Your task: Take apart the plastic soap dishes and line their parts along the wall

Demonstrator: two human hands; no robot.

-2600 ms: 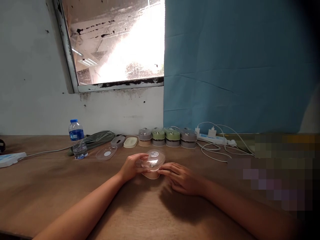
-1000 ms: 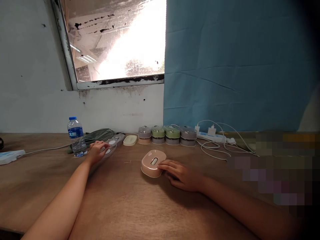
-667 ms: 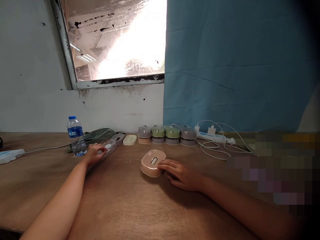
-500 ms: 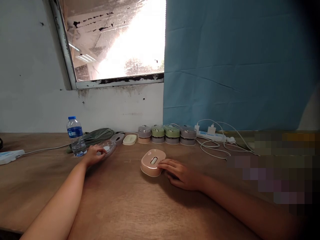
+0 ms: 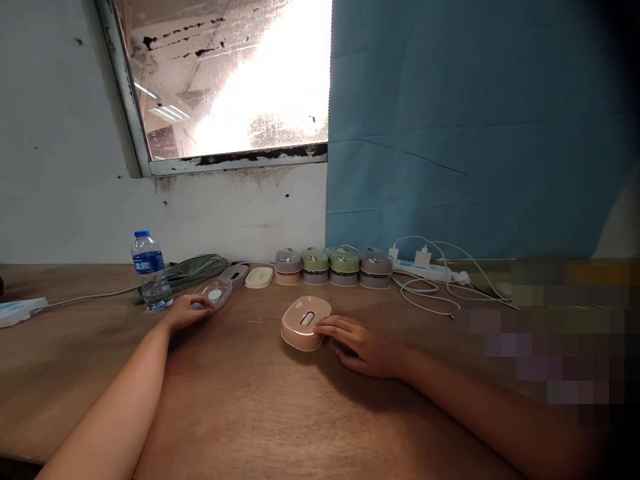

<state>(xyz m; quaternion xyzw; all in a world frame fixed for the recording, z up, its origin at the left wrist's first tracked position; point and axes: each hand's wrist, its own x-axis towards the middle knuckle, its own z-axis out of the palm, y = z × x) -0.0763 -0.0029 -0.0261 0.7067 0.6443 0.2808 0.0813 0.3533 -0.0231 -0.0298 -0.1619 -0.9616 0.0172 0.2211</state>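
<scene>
Right hand (image 5: 361,343): fingers together, loosely bent, fingertips on the right edge of the peach box (image 5: 296,335); no closed grip seen. Left hand (image 5: 186,312), left of the peach box and slightly beyond it: fingers curled at the near-left edge of a clear lid (image 5: 225,294); cannot tell whether it grips.

Peach box: glossy, plastic-looking, rounded oblong with a pale rim at its base. Sits on the wood-grained table (image 5: 240,413), slotted face up. Slot slants from near left to far right; long axis appears to follow it, though foreshortening leaves this uncertain.

Clear lid: transparent, rounded, bearing a white disc (image 5: 215,295).

Left of and beyond the peach box: smooth grey oval piece (image 5: 234,274), cream dish-like piece (image 5: 259,277), limp olive fabric (image 5: 197,273), clear bottle (image 5: 150,273) with blue cap. Directly beyond and to its right: four lidded two-tier boxes (image 5: 345,268) in a row. Far right: white power strip (image 5: 425,271), looping cables (image 5: 417,289).
</scene>
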